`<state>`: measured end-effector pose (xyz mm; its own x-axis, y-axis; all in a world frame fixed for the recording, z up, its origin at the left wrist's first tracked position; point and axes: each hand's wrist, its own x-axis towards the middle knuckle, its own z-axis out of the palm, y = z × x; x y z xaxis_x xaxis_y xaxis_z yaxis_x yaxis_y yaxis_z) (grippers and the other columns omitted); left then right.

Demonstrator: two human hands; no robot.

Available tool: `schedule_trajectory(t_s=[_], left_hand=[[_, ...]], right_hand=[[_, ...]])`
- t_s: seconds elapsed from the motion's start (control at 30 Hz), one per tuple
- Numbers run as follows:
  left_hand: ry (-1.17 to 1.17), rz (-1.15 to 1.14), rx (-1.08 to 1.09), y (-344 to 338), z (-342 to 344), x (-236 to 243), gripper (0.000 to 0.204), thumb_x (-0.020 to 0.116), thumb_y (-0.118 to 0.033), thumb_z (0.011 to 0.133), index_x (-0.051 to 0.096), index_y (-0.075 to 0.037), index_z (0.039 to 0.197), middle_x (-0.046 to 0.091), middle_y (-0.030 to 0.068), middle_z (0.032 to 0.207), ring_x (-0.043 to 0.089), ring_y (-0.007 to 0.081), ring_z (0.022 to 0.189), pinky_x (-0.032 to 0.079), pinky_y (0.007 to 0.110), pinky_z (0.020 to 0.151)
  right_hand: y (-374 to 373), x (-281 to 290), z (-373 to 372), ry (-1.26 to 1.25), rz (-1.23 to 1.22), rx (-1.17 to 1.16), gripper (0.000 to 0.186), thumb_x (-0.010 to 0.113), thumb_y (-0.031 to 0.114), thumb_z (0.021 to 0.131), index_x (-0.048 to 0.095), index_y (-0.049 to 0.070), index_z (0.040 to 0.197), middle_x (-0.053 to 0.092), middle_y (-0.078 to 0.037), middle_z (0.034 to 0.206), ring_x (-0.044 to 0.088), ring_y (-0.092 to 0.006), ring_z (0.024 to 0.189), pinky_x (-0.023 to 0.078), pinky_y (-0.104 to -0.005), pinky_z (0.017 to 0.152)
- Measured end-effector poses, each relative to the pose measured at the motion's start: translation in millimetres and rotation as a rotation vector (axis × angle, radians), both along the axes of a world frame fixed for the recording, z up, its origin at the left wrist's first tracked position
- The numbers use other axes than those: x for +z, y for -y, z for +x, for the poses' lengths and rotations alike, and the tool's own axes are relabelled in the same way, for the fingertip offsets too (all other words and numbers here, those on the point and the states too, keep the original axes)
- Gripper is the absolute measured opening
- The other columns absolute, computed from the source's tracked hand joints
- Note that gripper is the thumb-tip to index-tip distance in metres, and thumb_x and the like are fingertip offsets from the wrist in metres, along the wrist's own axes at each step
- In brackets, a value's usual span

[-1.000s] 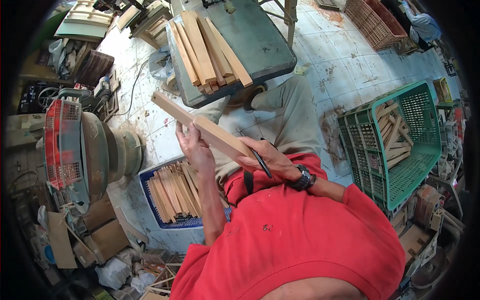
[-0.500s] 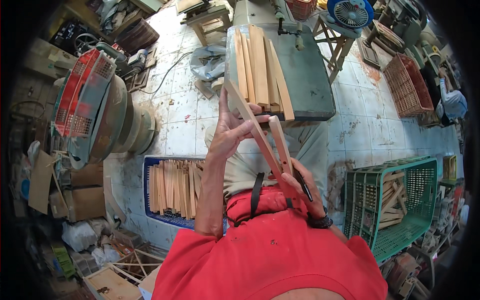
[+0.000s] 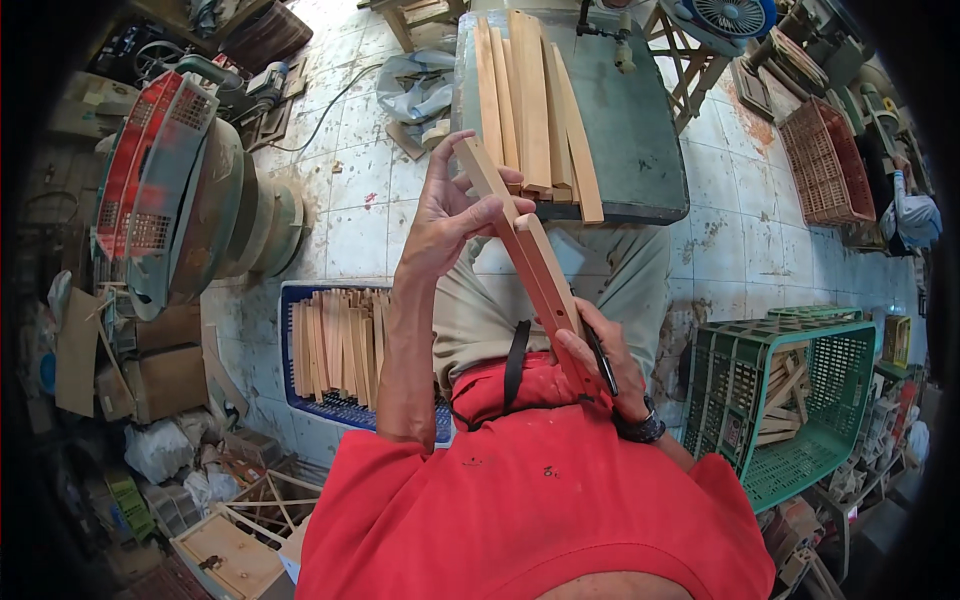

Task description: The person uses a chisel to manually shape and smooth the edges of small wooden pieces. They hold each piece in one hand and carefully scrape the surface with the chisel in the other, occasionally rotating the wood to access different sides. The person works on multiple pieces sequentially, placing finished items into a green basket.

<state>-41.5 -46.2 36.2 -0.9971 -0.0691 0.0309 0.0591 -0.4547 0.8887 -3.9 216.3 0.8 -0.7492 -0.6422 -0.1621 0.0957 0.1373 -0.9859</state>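
Note:
Two pale wooden strips lie side by side before my chest, slanting down to the right. The longer strip [image 3: 484, 172] reaches up past the rounded end of the shorter strip [image 3: 546, 254]. Dark round holes show near their lower part. My left hand [image 3: 440, 222] grips the upper end of the longer strip between thumb and fingers. Lower down, my right hand [image 3: 612, 352] is closed round both strips and also holds a black pen [image 3: 603, 366] along its fingers. More wooden strips [image 3: 534, 110] lie in a loose bundle on the green-grey work table [image 3: 640, 150] ahead.
A blue crate [image 3: 300, 405] full of upright strips stands at the left. At the right is a green crate [image 3: 745, 400] with wood pieces inside. A machine with a red basket [image 3: 150, 170] stands far left; a fan [image 3: 730, 15] and a reddish crate [image 3: 825, 165] are far right.
The two strips have come together from a splayed V and now lie alongside each other. My left hand has shifted slightly up and left. The view has tilted a little.

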Motion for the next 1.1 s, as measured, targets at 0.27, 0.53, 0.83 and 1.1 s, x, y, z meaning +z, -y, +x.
schedule_trajectory(t_s=[0.27, 0.53, 0.83, 1.1], left_hand=[[0.101, -0.155, 0.173, -7.2, -14.0, 4.1, 0.084, 0.077, -0.007, 0.081, 0.024, -0.008, 0.146, 0.064, 0.0217, 0.110, 0.071, 0.0294, 0.089, 0.064, 0.035, 0.058], [0.109, -0.204, 0.191, -10.7, -20.7, 6.6, 0.088, 0.082, -0.009, 0.077, 0.026, -0.001, 0.145, 0.066, 0.0227, 0.109, 0.071, 0.0254, 0.088, 0.063, 0.030, 0.053], [0.122, -0.046, 0.003, -17.5, -9.4, -1.3, 0.074, 0.069, -0.008, 0.089, 0.024, -0.012, 0.147, 0.056, 0.0215, 0.126, 0.066, 0.0299, 0.105, 0.065, 0.038, 0.067], [0.031, -0.031, 0.059, -26.7, 3.2, -3.6, 0.072, 0.070, -0.005, 0.087, 0.029, -0.011, 0.145, 0.060, 0.0181, 0.120, 0.067, 0.0275, 0.102, 0.064, 0.036, 0.066]], right_hand=[[7.8, 28.2, -12.0, 0.593, -0.376, 0.059, 0.046, 0.050, 0.034, 0.101, 0.047, -0.005, 0.127, 0.065, -0.019, 0.108, 0.062, -0.0155, 0.067, 0.053, -0.0256, 0.058], [7.1, 22.0, -11.0, 0.722, -0.476, 0.034, 0.048, 0.051, 0.033, 0.101, 0.043, -0.006, 0.128, 0.064, -0.024, 0.106, 0.065, -0.0195, 0.065, 0.055, -0.0266, 0.052], [20.5, 23.8, -16.5, 0.395, -0.260, -0.008, 0.044, 0.054, 0.032, 0.099, 0.048, -0.003, 0.125, 0.066, -0.014, 0.101, 0.063, -0.0138, 0.068, 0.053, -0.0263, 0.059], [33.5, 34.7, -26.2, 0.323, -0.225, -0.024, 0.045, 0.055, 0.034, 0.100, 0.050, -0.003, 0.125, 0.066, -0.012, 0.102, 0.066, -0.0149, 0.069, 0.054, -0.0266, 0.061]])
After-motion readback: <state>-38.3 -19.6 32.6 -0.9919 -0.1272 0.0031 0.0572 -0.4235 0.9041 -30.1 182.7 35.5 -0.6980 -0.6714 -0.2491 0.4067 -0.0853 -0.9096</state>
